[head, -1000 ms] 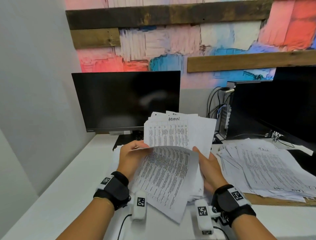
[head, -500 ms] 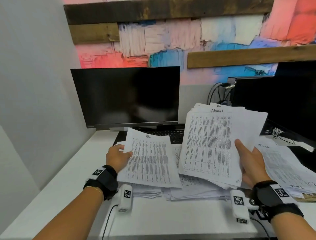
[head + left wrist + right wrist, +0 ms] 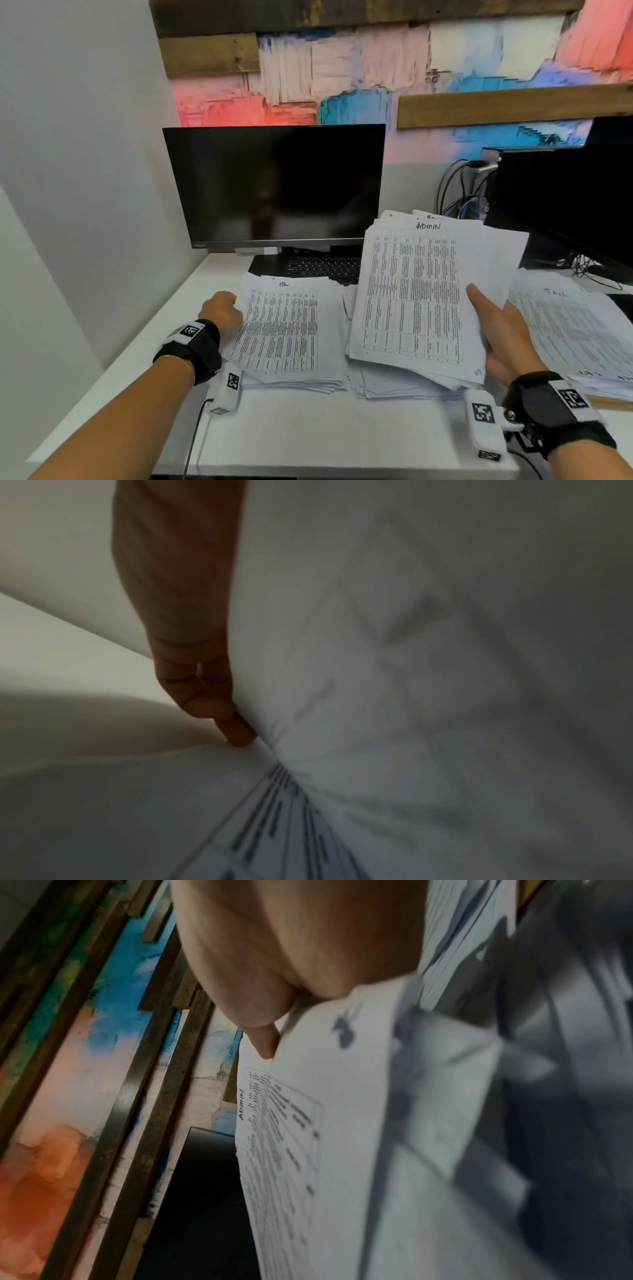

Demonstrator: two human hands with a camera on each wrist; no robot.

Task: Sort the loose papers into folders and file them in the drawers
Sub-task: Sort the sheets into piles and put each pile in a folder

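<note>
White printed sheets filled both your hands. Your right hand gripped the ADMIN stack at its right edge, thumb on top, raised and tilted above the loose papers on the white desk. Your left hand pinched the left edge of a single sheet lying on a flat pile; in the left wrist view the fingertips pressed into the crease. Another fanned pile lay right of your right hand, near the dark monitor.
</note>
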